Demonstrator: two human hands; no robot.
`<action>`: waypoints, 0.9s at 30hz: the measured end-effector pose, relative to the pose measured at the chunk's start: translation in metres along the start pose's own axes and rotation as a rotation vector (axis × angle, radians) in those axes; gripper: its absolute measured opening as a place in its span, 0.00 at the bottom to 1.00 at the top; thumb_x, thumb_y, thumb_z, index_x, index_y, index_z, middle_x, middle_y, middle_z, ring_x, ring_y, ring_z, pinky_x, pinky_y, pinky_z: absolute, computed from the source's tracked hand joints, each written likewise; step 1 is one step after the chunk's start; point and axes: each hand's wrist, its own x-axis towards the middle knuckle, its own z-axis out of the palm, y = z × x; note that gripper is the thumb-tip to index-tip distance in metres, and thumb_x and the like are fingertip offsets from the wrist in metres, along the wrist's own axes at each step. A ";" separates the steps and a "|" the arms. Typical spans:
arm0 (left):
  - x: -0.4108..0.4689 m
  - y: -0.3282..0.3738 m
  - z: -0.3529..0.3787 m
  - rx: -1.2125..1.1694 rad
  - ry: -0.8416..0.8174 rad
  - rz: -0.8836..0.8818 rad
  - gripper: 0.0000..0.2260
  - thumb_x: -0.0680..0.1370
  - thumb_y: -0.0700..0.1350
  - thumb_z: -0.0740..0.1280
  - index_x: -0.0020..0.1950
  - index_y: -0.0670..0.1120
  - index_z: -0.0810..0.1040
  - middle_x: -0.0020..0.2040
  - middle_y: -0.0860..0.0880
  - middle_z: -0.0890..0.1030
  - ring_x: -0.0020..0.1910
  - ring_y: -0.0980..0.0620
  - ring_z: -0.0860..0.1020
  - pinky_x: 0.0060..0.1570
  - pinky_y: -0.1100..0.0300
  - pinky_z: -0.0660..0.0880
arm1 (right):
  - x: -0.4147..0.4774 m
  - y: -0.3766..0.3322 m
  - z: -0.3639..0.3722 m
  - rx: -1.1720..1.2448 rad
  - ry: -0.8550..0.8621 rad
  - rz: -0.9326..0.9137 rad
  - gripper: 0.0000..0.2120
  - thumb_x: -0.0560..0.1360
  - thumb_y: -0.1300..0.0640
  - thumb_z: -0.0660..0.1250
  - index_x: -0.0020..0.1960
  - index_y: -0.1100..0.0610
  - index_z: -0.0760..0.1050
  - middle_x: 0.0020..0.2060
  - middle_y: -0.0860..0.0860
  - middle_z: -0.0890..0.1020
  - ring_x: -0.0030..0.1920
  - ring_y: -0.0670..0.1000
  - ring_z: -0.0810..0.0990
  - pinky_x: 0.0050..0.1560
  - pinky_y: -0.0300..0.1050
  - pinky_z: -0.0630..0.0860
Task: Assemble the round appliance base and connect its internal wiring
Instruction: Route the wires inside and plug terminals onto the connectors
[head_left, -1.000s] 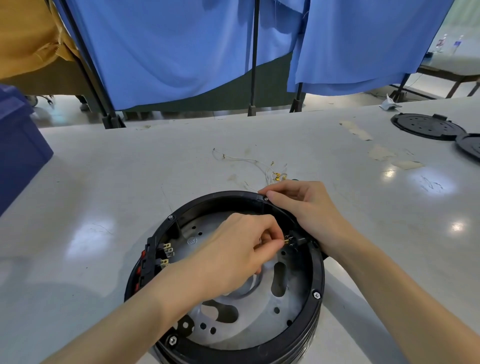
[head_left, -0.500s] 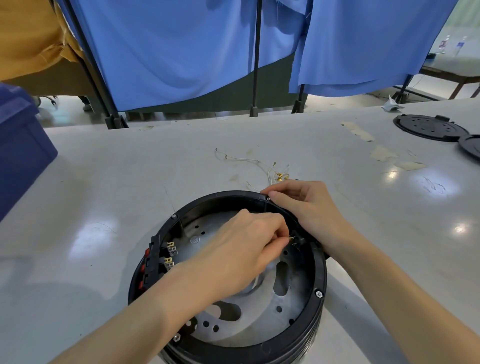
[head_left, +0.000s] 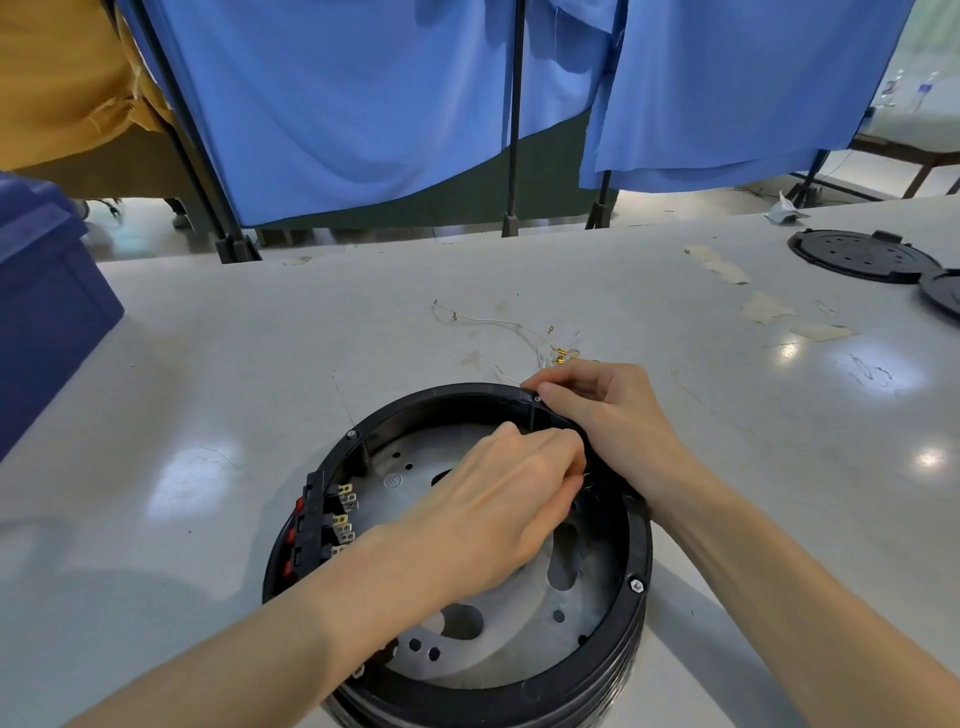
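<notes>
The pale grey worktop (head_left: 208, 389) is glossy and spreads wide on all sides of the left hand (head_left: 493, 509) and the right hand (head_left: 618, 415). A bright spot of light (head_left: 930, 457) is mirrored on it to the right of the right hand. A few worn beige patches (head_left: 769, 306) lie further away on that side. Beyond both hands, past the far edge of the worktop, blue curtains (head_left: 337, 104) hang on black posts (head_left: 514, 130), and a pale floor (head_left: 140, 234) shows under them. Far beyond the left hand hangs a mustard-yellow cloth (head_left: 57, 78). Well to the left of the left hand is a dark blue crate (head_left: 47, 312). Far beyond the right hand stands a second table (head_left: 924, 150) with brown legs, and it carries two small bottles (head_left: 924, 93).
</notes>
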 end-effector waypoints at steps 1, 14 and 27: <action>0.000 0.001 0.000 0.004 0.003 0.003 0.07 0.83 0.45 0.58 0.45 0.51 0.63 0.35 0.58 0.62 0.36 0.51 0.62 0.42 0.54 0.64 | 0.000 0.000 0.000 0.001 0.000 -0.001 0.10 0.76 0.64 0.66 0.42 0.54 0.84 0.35 0.47 0.85 0.39 0.42 0.83 0.41 0.32 0.75; -0.001 -0.001 -0.006 0.022 0.032 -0.109 0.14 0.79 0.58 0.62 0.50 0.48 0.76 0.34 0.59 0.68 0.41 0.55 0.68 0.51 0.64 0.64 | -0.001 -0.002 0.002 0.028 0.014 0.020 0.08 0.76 0.64 0.68 0.43 0.55 0.84 0.38 0.49 0.86 0.42 0.45 0.84 0.43 0.34 0.76; 0.007 -0.055 -0.030 0.395 0.019 -0.322 0.20 0.84 0.52 0.55 0.76 0.57 0.59 0.66 0.56 0.69 0.63 0.54 0.67 0.61 0.58 0.56 | 0.025 0.005 -0.027 -0.426 0.402 0.080 0.07 0.75 0.64 0.67 0.51 0.59 0.82 0.44 0.53 0.85 0.46 0.52 0.82 0.48 0.44 0.74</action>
